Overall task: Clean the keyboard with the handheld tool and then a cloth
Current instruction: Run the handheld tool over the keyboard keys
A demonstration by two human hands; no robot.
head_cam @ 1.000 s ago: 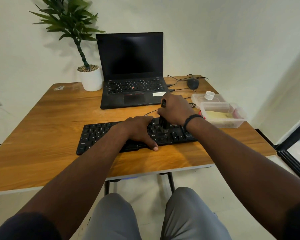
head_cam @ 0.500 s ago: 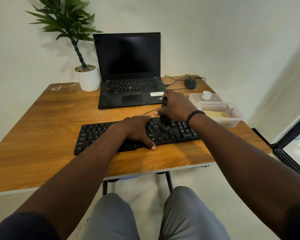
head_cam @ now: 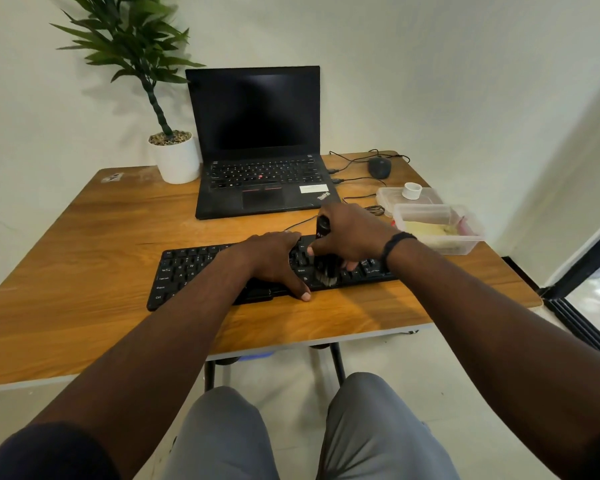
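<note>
Two bare hands work over a flat black plastic keyboard [head_cam: 194, 271] that lies across the near middle of a wooden table with an orange-brown top [head_cam: 84, 244]. The left hand [head_cam: 274, 261] lies palm-down on the keys near the keyboard's middle, fingers relaxed and fairly straight, its thumb reaching past the front edge onto the wood. The right hand [head_cam: 352, 233], with a dark band at the wrist, is curled round a slim black handheld tool [head_cam: 323, 228] held nearly upright; the tool's pale bristled tip [head_cam: 327, 279] touches the keys on the right part of the keyboard, just beside the left hand. Behind the keyboard an open black laptop [head_cam: 257, 143] with a dark screen stands at the far side of the table, and a green plant in a white round pot [head_cam: 175, 157] sits to its left. To the laptop's right a dark wired mouse [head_cam: 379, 167] rests near the far edge, and nearer, a clear plastic box [head_cam: 437, 226] holds something pale yellow, perhaps cloth, though this cannot be told.
</note>
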